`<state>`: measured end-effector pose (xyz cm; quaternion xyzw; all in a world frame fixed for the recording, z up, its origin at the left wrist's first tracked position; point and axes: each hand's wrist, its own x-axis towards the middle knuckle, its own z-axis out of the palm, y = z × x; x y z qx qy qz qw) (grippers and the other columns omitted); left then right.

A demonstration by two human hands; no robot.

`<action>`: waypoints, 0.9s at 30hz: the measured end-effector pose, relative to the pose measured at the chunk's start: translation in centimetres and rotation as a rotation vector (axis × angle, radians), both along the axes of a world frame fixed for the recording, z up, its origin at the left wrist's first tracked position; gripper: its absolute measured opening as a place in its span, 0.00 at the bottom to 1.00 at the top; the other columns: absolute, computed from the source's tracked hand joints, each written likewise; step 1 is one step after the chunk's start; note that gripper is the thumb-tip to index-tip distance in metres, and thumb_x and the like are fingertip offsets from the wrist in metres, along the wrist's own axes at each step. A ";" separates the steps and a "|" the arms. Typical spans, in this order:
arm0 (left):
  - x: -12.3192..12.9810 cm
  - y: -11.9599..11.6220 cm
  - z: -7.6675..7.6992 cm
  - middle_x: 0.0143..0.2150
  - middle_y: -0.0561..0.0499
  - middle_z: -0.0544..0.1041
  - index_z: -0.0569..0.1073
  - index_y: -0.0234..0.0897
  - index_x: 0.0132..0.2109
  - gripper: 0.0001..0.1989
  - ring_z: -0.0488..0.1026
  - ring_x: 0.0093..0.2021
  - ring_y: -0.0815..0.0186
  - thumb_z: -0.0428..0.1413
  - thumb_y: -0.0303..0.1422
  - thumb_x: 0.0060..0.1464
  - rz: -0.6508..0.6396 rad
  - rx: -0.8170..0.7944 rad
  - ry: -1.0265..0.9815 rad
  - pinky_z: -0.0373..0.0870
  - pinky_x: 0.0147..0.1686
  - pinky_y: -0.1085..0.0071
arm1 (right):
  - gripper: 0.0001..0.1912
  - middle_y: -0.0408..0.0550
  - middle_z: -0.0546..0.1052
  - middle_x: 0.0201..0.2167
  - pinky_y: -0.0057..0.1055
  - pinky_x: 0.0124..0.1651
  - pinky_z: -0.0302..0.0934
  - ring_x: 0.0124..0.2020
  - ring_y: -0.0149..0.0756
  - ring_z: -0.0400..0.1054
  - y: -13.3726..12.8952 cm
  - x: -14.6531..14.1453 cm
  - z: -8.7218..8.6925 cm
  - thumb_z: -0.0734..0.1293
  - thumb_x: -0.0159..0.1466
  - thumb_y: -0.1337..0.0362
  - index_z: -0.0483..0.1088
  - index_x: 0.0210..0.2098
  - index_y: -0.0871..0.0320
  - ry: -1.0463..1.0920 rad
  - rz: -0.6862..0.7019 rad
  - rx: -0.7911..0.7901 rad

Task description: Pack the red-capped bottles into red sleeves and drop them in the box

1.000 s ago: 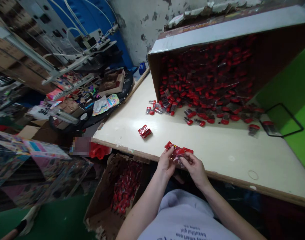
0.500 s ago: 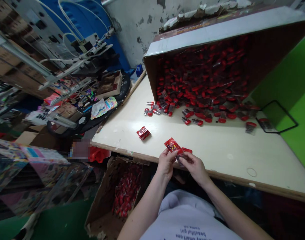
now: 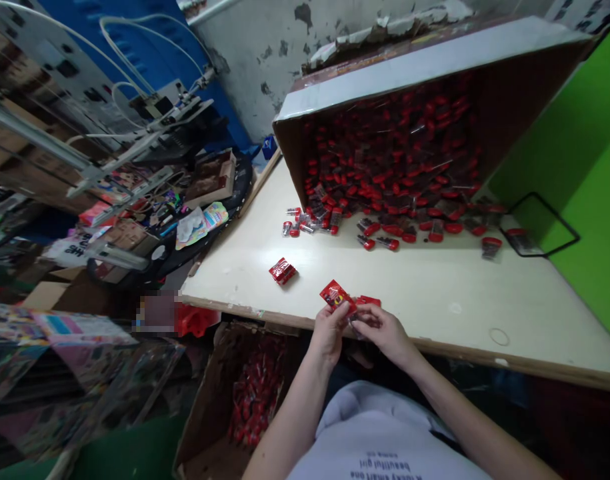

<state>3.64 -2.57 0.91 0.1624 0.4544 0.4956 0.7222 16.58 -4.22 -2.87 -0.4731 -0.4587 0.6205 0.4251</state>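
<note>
My left hand point(image 3: 329, 333) pinches a small red printed packet point(image 3: 336, 294) just above the table's front edge. Close beside it on the right, my right hand point(image 3: 387, 333) is closed, its fingertips at the packet's lower end; what they grip is mostly hidden. Just behind the right fingers shows another red piece point(image 3: 369, 301), and whether it is held or lying there I cannot tell. A small stack of red packets point(image 3: 283, 271) lies on the table to the left of both hands.
A large cardboard box point(image 3: 335, 97) lies on its side at the back, spilling small clear, red-capped containers point(image 3: 389, 227) onto the table point(image 3: 409, 287). Below the edge, an open carton point(image 3: 205, 400) holds many red packets. A rubber band point(image 3: 499, 337) lies right; a machine point(image 3: 149, 113) stands left.
The red packet has tilted and shifted slightly left in my left hand, baring more of its printed face. The whole view has moved a little; the stack and box look unchanged.
</note>
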 end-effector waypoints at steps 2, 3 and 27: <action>-0.1 -0.1 -0.1 0.36 0.44 0.78 0.77 0.29 0.39 0.14 0.73 0.34 0.67 0.62 0.34 0.44 -0.034 -0.016 0.010 0.63 0.36 0.73 | 0.13 0.43 0.75 0.29 0.31 0.33 0.66 0.28 0.34 0.71 0.0 -0.1 -0.2 0.68 0.57 0.59 0.66 0.39 0.54 -0.015 -0.004 0.016; -0.2 -0.2 -0.1 0.35 0.43 0.78 0.77 0.29 0.39 0.15 0.73 0.34 0.67 0.62 0.34 0.44 -0.051 -0.018 0.012 0.63 0.36 0.73 | 0.12 0.43 0.75 0.28 0.31 0.32 0.66 0.28 0.34 0.71 0.0 -0.1 -0.1 0.68 0.57 0.59 0.65 0.38 0.55 -0.021 -0.003 0.024; -0.2 -0.1 -0.8 0.31 0.45 0.77 0.77 0.29 0.34 0.15 0.72 0.29 0.68 0.65 0.36 0.39 -0.011 -0.070 0.001 0.64 0.31 0.73 | 0.12 0.47 0.77 0.31 0.34 0.36 0.68 0.33 0.38 0.73 0.0 -1.2 1.9 0.69 0.56 0.57 0.68 0.36 0.56 0.038 -0.106 -0.017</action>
